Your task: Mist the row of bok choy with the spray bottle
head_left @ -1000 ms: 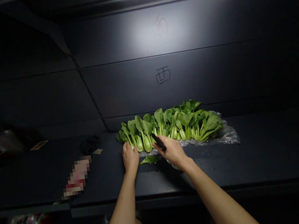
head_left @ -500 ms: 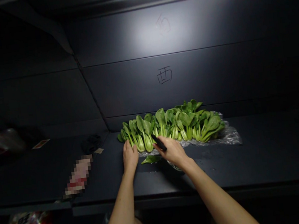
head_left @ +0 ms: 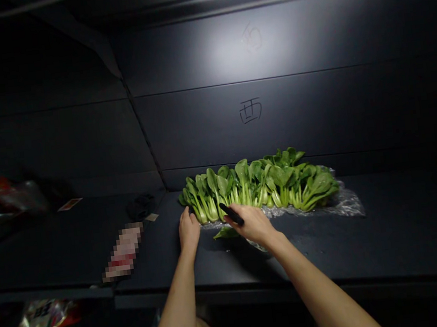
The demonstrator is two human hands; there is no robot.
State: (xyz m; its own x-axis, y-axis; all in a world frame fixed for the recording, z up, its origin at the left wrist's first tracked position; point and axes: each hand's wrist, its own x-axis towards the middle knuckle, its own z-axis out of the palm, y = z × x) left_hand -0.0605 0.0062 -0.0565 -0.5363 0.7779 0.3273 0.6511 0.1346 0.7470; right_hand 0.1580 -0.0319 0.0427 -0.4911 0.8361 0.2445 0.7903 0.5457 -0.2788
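A row of green bok choy (head_left: 241,190) lies on clear plastic wrap (head_left: 348,200) along the back of the dark shelf. At the row's left end is my left hand (head_left: 189,231), its thumb apart from its fingers, beside the leftmost stalks. Whether it touches them I cannot tell. My right hand (head_left: 253,225) is closed around a black handle (head_left: 231,214) in front of the stalks; whatever it belongs to is hidden. A loose leaf (head_left: 226,232) rests on the shelf between my hands. Something clear and shiny (head_left: 256,245) shows under my right hand.
The dark back panel (head_left: 198,129) rises just behind the greens. On the left stand a dark cloth (head_left: 141,207), a small card (head_left: 152,217) and a blurred-out item (head_left: 125,252). Packaged goods (head_left: 42,319) sit on a lower shelf. The shelf's front edge (head_left: 234,288) crosses below my hands.
The view has shifted slightly, so the greens and wall sit further right. My left hand has moved a little left relative to the leftmost stalks. My right hand keeps its grip on the black handle.
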